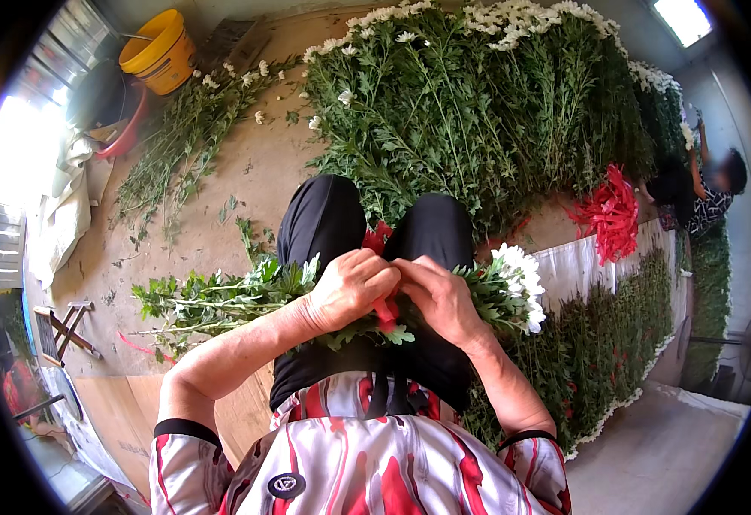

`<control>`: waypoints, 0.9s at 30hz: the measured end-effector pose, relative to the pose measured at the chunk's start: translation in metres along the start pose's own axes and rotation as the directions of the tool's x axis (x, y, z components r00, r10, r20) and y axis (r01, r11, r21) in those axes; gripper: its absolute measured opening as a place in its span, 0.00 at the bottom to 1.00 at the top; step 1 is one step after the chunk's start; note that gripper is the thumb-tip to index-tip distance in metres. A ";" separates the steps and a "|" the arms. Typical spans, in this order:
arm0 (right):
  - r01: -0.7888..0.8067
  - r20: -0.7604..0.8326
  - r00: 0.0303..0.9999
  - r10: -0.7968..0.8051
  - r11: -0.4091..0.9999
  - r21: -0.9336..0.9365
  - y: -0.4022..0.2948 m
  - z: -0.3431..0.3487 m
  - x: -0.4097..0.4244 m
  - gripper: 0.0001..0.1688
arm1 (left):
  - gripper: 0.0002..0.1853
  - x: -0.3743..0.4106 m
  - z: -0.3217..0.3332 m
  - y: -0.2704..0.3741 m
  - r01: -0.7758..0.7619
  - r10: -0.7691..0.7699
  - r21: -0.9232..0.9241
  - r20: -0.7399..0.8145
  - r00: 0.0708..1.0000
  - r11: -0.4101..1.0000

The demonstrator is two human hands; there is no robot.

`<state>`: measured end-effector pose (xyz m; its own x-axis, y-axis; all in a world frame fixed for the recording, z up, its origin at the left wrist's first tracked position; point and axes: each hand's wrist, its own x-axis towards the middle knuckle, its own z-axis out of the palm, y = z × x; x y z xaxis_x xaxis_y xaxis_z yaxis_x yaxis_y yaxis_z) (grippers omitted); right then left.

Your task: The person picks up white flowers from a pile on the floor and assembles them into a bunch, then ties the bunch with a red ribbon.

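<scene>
Across my lap lies a bunch of white chrysanthemums [518,283], its blooms to the right and its leafy stems [221,296] to the left. A red plastic strip [385,310] passes around the middle of the bunch. My left hand [356,286] is closed on this strip, the fingers curled over it. Right beside it, my right hand [443,297] pinches at the same strip, fingertips almost touching the left hand's. The exact spot where the strip is pinched is partly hidden by my fingers.
A large heap of white chrysanthemums [478,109] lies ahead. Red strips [610,215] hang in a bundle at right, near rows of tied flowers [607,328]. Loose stems [182,135], a yellow bucket [160,55] and a folding stool [66,331] are at left. Another person [703,187] sits far right.
</scene>
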<state>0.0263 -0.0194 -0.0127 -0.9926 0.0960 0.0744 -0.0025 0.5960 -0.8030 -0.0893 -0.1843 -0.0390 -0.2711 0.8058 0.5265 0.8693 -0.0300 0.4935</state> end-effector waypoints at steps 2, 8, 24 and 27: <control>-0.026 0.049 0.999 0.022 0.996 0.091 0.007 -0.002 0.002 0.16 | 0.11 0.000 -0.001 0.001 0.006 -0.006 0.074 0.003 1.000 0.997; -0.178 0.205 0.972 0.115 0.930 0.322 0.019 -0.011 0.009 0.07 | 0.11 0.002 -0.009 0.004 -0.035 0.020 0.145 0.102 0.995 0.989; 0.070 0.124 0.991 -0.058 0.993 -0.094 -0.013 -0.011 -0.003 0.27 | 0.14 -0.059 -0.025 0.051 0.089 -0.129 0.219 0.172 0.977 0.972; 0.288 0.361 0.923 -0.133 0.861 -0.419 -0.069 0.001 -0.013 0.47 | 0.14 -0.075 -0.022 0.064 0.203 -0.216 0.197 0.041 0.976 0.959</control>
<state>0.0389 -0.0625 0.0413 -0.9598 -0.2782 -0.0376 -0.2370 0.8749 -0.4224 -0.0222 -0.2602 -0.0316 -0.4347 0.8170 0.3788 0.8600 0.2519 0.4438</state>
